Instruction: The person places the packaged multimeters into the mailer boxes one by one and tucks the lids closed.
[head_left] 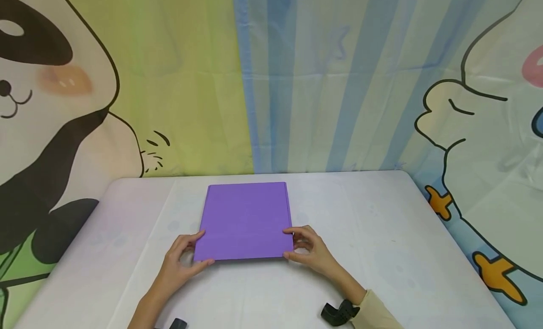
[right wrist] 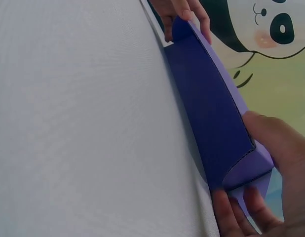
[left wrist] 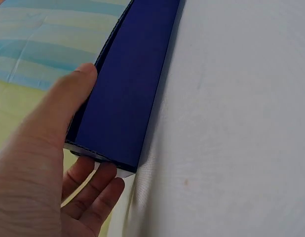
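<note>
A flat purple cardboard box [head_left: 243,216] lies on the white table, its top face up. At its near left corner my left hand [head_left: 175,267] holds it, with the thumb at the front edge and fingers along the side. The right hand [head_left: 315,253] grips the near right corner in much the same way. Both wrist views show the box's dark blue-looking front face [left wrist: 120,94] beneath a corrugated cardboard edge. In the right wrist view, the right thumb [right wrist: 271,131] lies on that upper edge and the fingertips touch the end below. The inside of the box is hidden.
A white cloth covers the table [head_left: 360,234]. Behind it hangs a curtain [head_left: 305,84] in yellow-green and blue stripes, with large cartoon animals at both sides. A black strap [head_left: 339,313] sits at the right wrist, by a beige sleeve [head_left: 375,315].
</note>
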`<state>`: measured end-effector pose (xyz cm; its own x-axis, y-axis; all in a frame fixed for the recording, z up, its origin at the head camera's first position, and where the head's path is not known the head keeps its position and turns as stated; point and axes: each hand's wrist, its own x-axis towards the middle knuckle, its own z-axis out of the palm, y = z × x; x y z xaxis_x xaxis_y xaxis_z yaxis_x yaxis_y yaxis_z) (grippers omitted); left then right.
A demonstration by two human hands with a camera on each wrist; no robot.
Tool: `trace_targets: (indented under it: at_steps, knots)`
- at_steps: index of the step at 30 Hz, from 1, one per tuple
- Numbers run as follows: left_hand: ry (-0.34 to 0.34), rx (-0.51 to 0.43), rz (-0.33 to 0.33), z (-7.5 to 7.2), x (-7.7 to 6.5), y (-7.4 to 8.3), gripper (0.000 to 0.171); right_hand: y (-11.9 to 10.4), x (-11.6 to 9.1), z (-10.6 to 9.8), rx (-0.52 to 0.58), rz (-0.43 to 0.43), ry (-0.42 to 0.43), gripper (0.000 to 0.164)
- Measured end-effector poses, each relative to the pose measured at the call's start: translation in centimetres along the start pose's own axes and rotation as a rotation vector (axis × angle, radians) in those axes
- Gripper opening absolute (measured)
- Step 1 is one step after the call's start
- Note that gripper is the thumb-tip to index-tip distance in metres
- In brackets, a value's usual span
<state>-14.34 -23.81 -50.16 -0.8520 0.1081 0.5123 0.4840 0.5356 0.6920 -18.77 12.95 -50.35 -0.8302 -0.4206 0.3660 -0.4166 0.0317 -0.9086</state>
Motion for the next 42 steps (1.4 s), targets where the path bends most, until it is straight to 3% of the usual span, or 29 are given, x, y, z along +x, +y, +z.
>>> trace_targets:
  at_steps: [5, 13, 17, 25, 33, 37, 42]
  knots:
    - [-0.063, 0.027, -0.017, -0.3, -0.3, -0.1, 0.07, 0.1, -0.2, 0.0, -0.086, -0.019, -0.009, 0.049]
    - [-0.038, 0.136, -0.056, -0.2, -0.4, 0.1, 0.07, 0.1, -0.3, -0.2, -0.165, 0.008, -0.083, 0.056]
    - [-0.061, 0.132, -0.071, -0.1, -0.4, 0.2, 0.072, 0.2, -0.3, -0.2, -0.154, -0.011, -0.087, 0.056]
    - [-0.044, 0.051, 0.033, 0.4, 0.0, 0.2, 0.075, 0.4, -0.2, -0.3, -0.152, -0.049, -0.064, 0.049]
    - [-0.04, 0.056, -0.005, 0.8, 0.2, -0.1, 0.072, 0.2, 0.1, -0.5, -0.085, -0.001, -0.063, 0.043]
    - [-0.045, 0.069, -0.032, 0.9, 0.2, 0.0, 0.07, 0.4, 0.1, -0.4, -0.049, -0.023, -0.05, 0.042]
    - [-0.019, 0.107, -0.014, 0.9, 0.2, 0.2, 0.069, 0.6, 0.2, 0.1, 0.023, -0.05, -0.007, 0.038]
